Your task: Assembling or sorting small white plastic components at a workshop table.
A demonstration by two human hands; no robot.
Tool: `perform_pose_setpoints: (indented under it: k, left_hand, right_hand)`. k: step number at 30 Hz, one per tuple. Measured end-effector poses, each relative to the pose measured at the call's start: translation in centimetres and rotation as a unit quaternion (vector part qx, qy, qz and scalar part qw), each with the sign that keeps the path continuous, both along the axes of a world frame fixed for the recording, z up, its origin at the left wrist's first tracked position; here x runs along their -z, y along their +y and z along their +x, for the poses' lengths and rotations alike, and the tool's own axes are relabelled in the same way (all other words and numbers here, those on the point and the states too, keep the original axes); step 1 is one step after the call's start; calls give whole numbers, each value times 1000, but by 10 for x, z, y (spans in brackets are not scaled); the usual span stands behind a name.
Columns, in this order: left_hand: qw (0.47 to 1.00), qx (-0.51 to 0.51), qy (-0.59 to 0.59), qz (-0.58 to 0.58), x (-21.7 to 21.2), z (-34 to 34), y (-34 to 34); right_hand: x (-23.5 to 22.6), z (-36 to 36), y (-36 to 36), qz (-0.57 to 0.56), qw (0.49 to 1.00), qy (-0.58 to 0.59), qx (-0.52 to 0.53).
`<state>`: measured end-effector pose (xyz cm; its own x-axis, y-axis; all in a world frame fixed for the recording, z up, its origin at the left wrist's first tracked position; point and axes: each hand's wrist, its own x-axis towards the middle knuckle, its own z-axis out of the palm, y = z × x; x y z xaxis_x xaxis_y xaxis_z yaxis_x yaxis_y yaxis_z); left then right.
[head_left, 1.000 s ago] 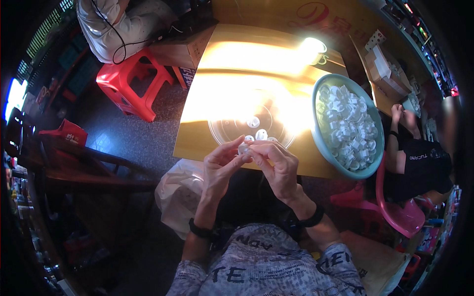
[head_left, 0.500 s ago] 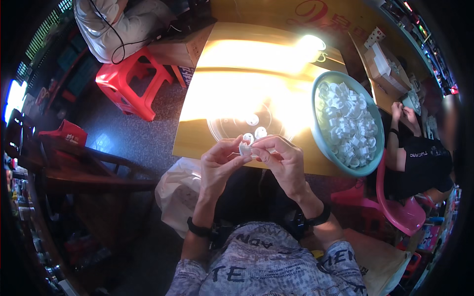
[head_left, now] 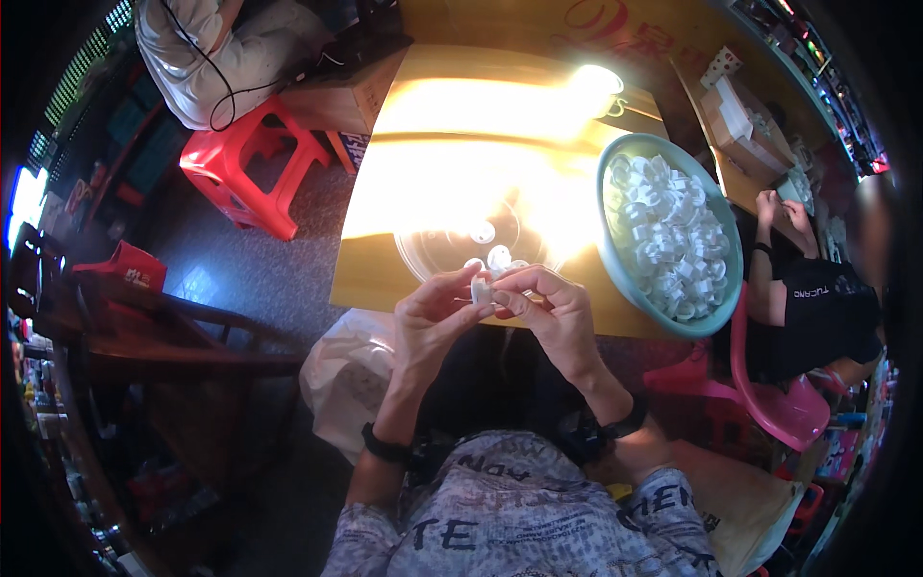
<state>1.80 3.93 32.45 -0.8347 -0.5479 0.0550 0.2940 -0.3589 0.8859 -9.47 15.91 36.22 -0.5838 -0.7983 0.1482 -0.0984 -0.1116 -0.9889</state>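
Between my two hands, just past the table's near edge, is a small white plastic part (head_left: 481,290). The fingers and thumb of my left hand (head_left: 437,313) pinch it from the left. From the right, the fingertips of my right hand (head_left: 548,313) close on it too; exactly what they grip is partly hidden. Right behind my fingers, a few similar white pieces (head_left: 499,258) lie on a clear round tray (head_left: 413,252). A light blue oval basin (head_left: 604,226) heaped with white plastic parts (head_left: 668,236) stands to the right on the table.
Bright sunlight washes out much of the wooden table (head_left: 361,279). A white mug (head_left: 598,87) stands at its far right. A red stool (head_left: 255,173) is on the left, with a seated person (head_left: 260,58) behind it. Another person (head_left: 817,308) works at the right, near a pink chair (head_left: 784,418).
The white part has turned slightly between my fingertips, while both hands hold nearly the same place. The surroundings have shifted a little left in view.
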Motion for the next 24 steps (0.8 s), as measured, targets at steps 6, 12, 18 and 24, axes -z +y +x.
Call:
perform_pose_setpoints:
  k: [6,12,18,24]
  left_hand:
    - [999,-9,-2,33,-2,3,3]
    - [998,-28,25,-41,-1,2,5]
    - [982,-29,-32,-186,-7,6,6]
    - [995,-9,91,-31,-20,17,32]
  right_hand:
    - [-2,2,1,22,998,-61,10]
    - [2,-2,5,26,1000,-7,-2]
    - [7,4,12,22,997,-69,-1]
    - [-4,0,30,-9,951,-301,-76]
